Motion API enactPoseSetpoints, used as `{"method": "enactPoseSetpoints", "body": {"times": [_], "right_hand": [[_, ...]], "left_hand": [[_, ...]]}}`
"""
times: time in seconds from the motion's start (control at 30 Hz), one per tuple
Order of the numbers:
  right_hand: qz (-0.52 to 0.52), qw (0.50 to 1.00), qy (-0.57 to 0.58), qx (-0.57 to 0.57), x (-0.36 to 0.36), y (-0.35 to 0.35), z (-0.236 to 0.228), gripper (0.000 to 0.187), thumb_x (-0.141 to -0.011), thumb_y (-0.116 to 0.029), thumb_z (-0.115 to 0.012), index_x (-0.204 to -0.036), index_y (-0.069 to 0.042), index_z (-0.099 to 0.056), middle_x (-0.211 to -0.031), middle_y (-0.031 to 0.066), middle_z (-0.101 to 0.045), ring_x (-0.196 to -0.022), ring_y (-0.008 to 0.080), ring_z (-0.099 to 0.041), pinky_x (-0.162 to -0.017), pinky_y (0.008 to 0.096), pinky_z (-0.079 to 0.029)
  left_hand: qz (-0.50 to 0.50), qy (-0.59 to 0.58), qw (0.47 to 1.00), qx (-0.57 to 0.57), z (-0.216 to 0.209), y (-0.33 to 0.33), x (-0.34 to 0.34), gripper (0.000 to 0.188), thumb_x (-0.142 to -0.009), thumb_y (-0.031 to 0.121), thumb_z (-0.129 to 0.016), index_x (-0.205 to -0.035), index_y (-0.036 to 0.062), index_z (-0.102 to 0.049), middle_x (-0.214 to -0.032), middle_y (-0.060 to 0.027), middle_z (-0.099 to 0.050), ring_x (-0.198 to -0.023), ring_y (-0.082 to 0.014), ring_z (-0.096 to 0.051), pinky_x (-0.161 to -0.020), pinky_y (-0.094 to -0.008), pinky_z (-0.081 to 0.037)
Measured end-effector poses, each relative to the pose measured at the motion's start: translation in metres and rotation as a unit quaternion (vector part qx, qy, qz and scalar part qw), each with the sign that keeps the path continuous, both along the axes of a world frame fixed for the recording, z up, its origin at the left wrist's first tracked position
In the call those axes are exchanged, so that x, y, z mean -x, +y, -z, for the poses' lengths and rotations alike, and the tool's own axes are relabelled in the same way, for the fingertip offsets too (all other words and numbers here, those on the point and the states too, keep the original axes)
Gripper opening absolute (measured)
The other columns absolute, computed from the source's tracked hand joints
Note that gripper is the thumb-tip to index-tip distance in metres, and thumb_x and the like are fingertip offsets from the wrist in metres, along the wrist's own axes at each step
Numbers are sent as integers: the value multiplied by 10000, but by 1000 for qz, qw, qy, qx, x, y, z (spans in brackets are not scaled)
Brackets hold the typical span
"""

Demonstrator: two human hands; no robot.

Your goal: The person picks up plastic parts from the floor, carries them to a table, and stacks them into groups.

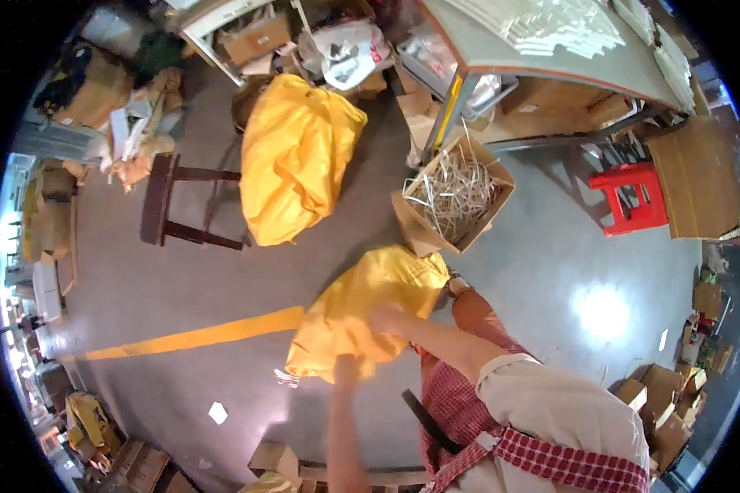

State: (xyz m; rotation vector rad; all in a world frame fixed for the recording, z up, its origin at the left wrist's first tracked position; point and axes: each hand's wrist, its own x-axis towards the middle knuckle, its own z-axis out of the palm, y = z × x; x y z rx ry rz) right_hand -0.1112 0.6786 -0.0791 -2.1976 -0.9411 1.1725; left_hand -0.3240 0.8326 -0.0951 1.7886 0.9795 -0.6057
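A crumpled yellow woven sack (358, 287) is in front of my legs, low over the grey floor. My left hand (347, 363) is closed on its near edge, its fingers partly lost in the folds. Farther up and to the right, my right hand (388, 320) grips the same sack, slightly blurred. A second yellow sack (300, 160), bulging and full, stands beyond it to the upper left. Just past the held sack is an open cardboard box (411, 222) holding shredded paper strips (456, 193).
A dark wooden stool (160, 201) lies beside the full sack. A workbench (543, 74) with white pieces stands at the far right, near a red plastic stool (633, 197). A yellow floor line (197, 338) runs leftward. Cardboard boxes (662, 394) pile at lower right.
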Motion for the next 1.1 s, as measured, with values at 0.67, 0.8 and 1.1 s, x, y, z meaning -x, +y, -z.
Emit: {"method": "enactPoseSetpoints", "body": {"times": [0.67,0.8,1.1], "right_hand": [[571,768,288,35,-96,-177,289,691,-811,-351,-760,-1356,-47,-463,-1251,175,-573,-1130,309,-554,-856,457,-511],[381,878,220,187,-89,-171,267,530,-861,-347,-688,-1247,-20,-532,-1180,179,-605,-956,303,-628,-680,410,-555],[-111,964,-223,-92,-74,-210,214,443,-892,-481,-566,-1006,-66,-671,-674,121,-650,-618,266,-674,-549,361,-546]], "left_hand": [[-192,206,918,-279,94,-55,-37,658,-762,608,-722,-930,-12,-583,-856,-133,-642,-711,-264,-606,-604,-375,-504],[-207,216,950,-91,148,-37,36,591,-826,513,-701,-961,-52,-592,-799,-113,-631,-561,-198,-598,-497,-319,-511],[-127,-116,985,-14,98,-15,59,350,-881,271,-662,-1056,-31,-638,-837,-107,-666,-608,-187,-621,-507,-320,-525]]}}
